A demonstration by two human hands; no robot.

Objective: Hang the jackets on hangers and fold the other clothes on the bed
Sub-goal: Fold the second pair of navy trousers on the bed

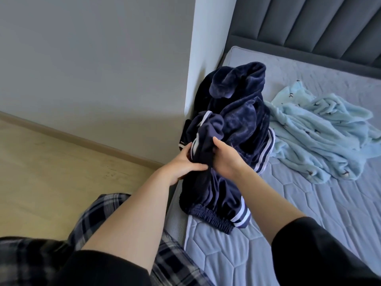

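Note:
A dark navy pair of track trousers [214, 195] with white side stripes and an elastic waistband lies bunched at the bed's left edge. My left hand [183, 162] and my right hand [224, 159] both grip a raised fold of it, close together. Behind them a navy plush hooded garment [239, 104] is heaped against the wall corner. A light blue fleece garment [321, 129] lies crumpled to the right on the bed [309, 213].
The mattress has a pale grey-blue quilted cover, and a grey padded headboard [309, 27] runs along the back. A white wall corner [198, 58] stands left of the pile. Wooden floor [51, 172] lies to the left. My plaid-trousered legs are at the bottom.

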